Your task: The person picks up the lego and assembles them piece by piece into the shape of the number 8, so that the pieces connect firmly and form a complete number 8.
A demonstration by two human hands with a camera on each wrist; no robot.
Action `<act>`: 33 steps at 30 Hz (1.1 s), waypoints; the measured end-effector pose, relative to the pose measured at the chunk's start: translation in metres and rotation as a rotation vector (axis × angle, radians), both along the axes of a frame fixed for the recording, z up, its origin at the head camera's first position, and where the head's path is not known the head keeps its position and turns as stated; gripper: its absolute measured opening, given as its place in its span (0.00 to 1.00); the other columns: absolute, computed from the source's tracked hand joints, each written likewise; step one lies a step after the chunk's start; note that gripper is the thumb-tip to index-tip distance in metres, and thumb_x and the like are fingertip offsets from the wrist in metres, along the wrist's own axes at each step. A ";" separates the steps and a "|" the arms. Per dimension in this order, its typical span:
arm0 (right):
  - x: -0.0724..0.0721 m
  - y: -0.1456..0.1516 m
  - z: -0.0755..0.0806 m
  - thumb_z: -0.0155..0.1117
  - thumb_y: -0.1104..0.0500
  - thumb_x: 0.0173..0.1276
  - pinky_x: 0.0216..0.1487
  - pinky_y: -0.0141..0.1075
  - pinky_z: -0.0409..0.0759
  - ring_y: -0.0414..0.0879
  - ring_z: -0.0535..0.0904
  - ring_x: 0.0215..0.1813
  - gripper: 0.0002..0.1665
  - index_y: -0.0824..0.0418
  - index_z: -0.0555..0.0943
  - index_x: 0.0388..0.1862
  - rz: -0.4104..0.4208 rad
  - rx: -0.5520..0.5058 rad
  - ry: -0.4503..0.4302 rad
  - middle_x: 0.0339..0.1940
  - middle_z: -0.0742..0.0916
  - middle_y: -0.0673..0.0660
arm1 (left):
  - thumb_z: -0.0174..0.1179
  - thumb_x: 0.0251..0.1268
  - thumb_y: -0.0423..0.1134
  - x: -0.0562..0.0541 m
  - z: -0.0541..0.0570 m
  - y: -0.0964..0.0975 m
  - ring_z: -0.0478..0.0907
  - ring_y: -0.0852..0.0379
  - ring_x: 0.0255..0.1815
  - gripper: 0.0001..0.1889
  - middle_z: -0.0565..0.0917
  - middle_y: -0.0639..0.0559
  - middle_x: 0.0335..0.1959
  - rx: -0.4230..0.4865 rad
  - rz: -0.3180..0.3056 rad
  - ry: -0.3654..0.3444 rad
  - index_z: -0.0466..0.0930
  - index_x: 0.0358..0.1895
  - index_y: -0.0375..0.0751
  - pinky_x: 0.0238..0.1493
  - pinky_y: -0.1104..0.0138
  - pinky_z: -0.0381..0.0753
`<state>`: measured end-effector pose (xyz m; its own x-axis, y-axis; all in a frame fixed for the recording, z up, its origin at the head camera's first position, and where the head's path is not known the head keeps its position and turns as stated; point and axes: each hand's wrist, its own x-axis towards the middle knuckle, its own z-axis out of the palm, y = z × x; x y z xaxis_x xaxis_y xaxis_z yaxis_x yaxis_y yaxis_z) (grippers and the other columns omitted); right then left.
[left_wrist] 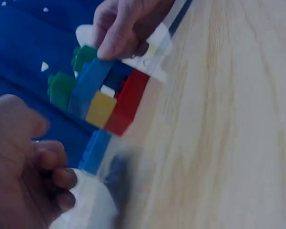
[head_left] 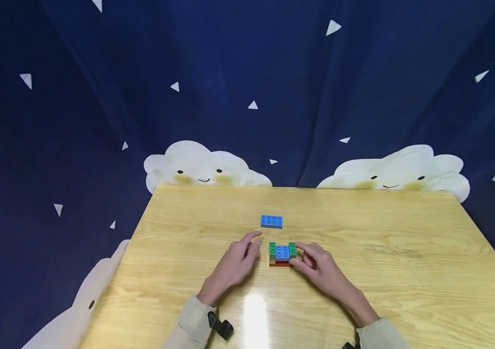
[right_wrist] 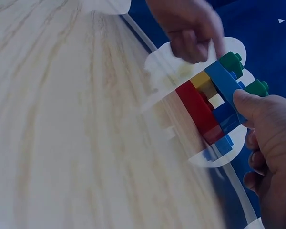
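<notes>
A small structure of toy building bricks [head_left: 282, 252] stands on the table in front of me. A red brick [right_wrist: 200, 112] forms its base, with a yellow brick [left_wrist: 101, 109] and a blue one above it, leaving a gap between them. A longer blue brick [right_wrist: 224, 83] spans these, and a green brick sits on each end of it. My right hand [head_left: 323, 271] pinches the structure's right end, thumb at the front. To the left of the structure, my left hand [head_left: 235, 261] hovers apart from it with nothing in its loosely bent fingers.
A loose blue brick [head_left: 271, 221] lies behind the structure, studs up. The wooden table [head_left: 404, 232] reaches back to a dark blue curtain [head_left: 247, 58] with white triangles. White cloud shapes [head_left: 204, 162] line the far edge.
</notes>
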<state>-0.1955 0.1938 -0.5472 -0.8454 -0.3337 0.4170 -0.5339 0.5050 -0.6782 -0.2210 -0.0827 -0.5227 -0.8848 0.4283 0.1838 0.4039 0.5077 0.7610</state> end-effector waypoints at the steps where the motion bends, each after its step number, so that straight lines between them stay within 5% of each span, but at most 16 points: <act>1: 0.001 0.001 0.001 0.75 0.61 0.69 0.42 0.34 0.77 0.32 0.63 0.28 0.23 0.61 0.83 0.62 -0.002 0.002 -0.004 0.24 0.69 0.40 | 0.49 0.85 0.45 -0.003 -0.002 0.000 0.63 0.67 0.19 0.23 0.71 0.61 0.20 -0.021 0.017 -0.003 0.72 0.74 0.37 0.27 0.69 0.70; 13: 0.004 0.008 0.001 0.75 0.58 0.69 0.44 0.34 0.78 0.33 0.63 0.28 0.24 0.58 0.83 0.62 0.005 -0.020 -0.044 0.22 0.70 0.44 | 0.61 0.77 0.43 -0.057 -0.016 0.014 0.72 0.62 0.27 0.32 0.76 0.56 0.28 -0.178 0.056 -0.030 0.64 0.78 0.34 0.29 0.68 0.71; 18: 0.001 0.008 0.005 0.75 0.58 0.69 0.43 0.35 0.78 0.34 0.64 0.27 0.23 0.56 0.84 0.62 0.029 -0.040 -0.027 0.22 0.70 0.43 | 0.62 0.78 0.44 -0.075 -0.013 0.020 0.75 0.55 0.37 0.33 0.77 0.49 0.35 -0.221 0.044 -0.002 0.64 0.78 0.33 0.42 0.60 0.76; 25: -0.002 0.005 0.010 0.75 0.58 0.69 0.41 0.34 0.77 0.34 0.64 0.27 0.23 0.54 0.84 0.62 0.028 -0.049 -0.040 0.22 0.70 0.43 | 0.62 0.78 0.44 -0.085 -0.009 0.021 0.72 0.52 0.37 0.27 0.75 0.48 0.37 -0.265 0.033 0.011 0.71 0.74 0.36 0.38 0.61 0.71; 33: 0.001 0.006 0.008 0.75 0.56 0.69 0.39 0.33 0.75 0.33 0.64 0.27 0.23 0.53 0.84 0.62 0.018 -0.044 -0.053 0.22 0.70 0.42 | 0.62 0.78 0.43 -0.082 -0.014 0.020 0.70 0.55 0.33 0.21 0.75 0.50 0.36 -0.254 0.039 0.038 0.78 0.66 0.38 0.34 0.64 0.69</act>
<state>-0.1949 0.1998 -0.5392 -0.8607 -0.3315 0.3863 -0.5053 0.4646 -0.7272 -0.3030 -0.0623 -0.5370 -0.8959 0.4310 0.1077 0.4060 0.6961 0.5921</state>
